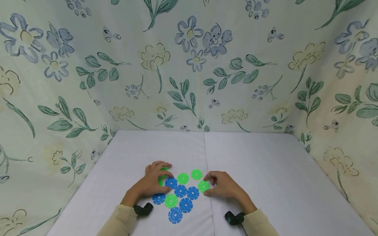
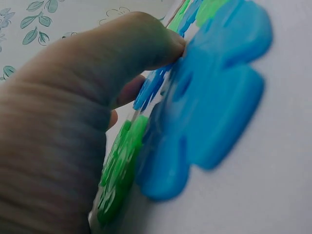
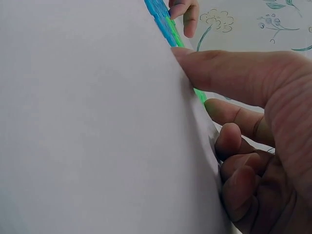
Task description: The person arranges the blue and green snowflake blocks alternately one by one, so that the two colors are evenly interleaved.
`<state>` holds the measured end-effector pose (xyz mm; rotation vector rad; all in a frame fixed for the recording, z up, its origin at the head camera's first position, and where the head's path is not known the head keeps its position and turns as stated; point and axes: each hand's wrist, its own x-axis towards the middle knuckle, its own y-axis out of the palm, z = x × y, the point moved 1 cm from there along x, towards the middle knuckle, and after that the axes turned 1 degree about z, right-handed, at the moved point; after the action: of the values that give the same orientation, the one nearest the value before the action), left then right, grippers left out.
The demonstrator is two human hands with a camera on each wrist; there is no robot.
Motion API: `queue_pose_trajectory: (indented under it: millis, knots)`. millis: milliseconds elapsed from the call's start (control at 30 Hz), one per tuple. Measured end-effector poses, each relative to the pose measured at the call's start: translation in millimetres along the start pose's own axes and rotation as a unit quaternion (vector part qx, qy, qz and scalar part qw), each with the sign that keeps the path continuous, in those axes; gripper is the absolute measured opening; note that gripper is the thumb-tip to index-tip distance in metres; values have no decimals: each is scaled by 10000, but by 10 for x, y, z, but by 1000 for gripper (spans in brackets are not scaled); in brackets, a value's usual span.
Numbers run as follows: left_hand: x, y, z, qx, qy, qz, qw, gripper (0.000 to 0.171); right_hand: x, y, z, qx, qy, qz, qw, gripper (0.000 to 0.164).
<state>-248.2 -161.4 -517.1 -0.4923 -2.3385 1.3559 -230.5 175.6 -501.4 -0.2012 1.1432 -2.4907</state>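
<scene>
Flat, notched interlocking discs in blue and green lie grouped on the white cloth. My left hand (image 1: pixel 152 179) pinches a blue interlocking disc (image 1: pixel 172 183) between thumb and forefinger at its edges. Its other fingers spread over green discs (image 1: pixel 161 182) that are partly hidden. Beside the left thumb is another blue disc (image 1: pixel 158 198), seen large in the left wrist view. At the group's right edge, my right hand (image 1: pixel 222 185) pinches a green interlocking disc (image 1: pixel 203 186) by its sides. The remaining right fingers curl inward, low against the cloth.
Between the hands lie more discs: green ones (image 1: pixel 183 178) at the back and blue ones (image 1: pixel 186 205) toward the front. White cloth (image 1: pixel 260 164) covers the table, with a crease down its middle. A floral curtain (image 1: pixel 189 98) encloses the back and sides.
</scene>
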Motion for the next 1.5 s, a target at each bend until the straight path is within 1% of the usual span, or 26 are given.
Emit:
queue_pose_trajectory:
  millis: [233, 367, 600, 700, 833, 967, 1067, 1133, 1300, 1367, 1500]
  knots:
    - [-14, -2, 2, -1, 130, -75, 9999, 34, -15, -4, 19, 33, 22, 19, 10000, 43]
    - [-12, 9, 22, 34, 208, -226, 9995, 34, -18, -8, 26, 20, 25, 11, 10000, 43]
    - [11, -5, 32, -102, 291, -452, 9985, 35, -21, -18, 23, -14, 9, 45, 10000, 43]
    - [20, -37, 26, -5, 352, -633, 9974, 36, -21, -17, 23, -50, -32, 32, 10000, 43]
    - [17, -98, 32, 118, 444, -1081, 9931, 41, -26, -14, 38, -78, -80, 11, 9999, 43]
    - [8, -155, 66, 18, 473, -1449, 9883, 45, -36, -16, 49, -108, -21, 18, 9999, 43]
    - [8, -189, 113, -65, 471, -1592, 9861, 45, -33, -16, 48, -143, 39, 30, 9999, 43]
    - [20, -203, 154, -12, 489, -1714, 9840, 44, -29, -16, 44, -162, 44, 42, 9999, 43]
    - [58, -257, 229, -71, 448, -2017, 9784, 45, -25, -18, 27, -197, -4, 48, 9998, 44]
    - [62, -279, 245, -163, 414, -2104, 9766, 46, -23, -13, 20, -221, -21, 45, 9997, 44]
    - [55, -307, 281, -154, 375, -2295, 9725, 46, -27, -4, 29, -221, -114, 67, 9997, 44]
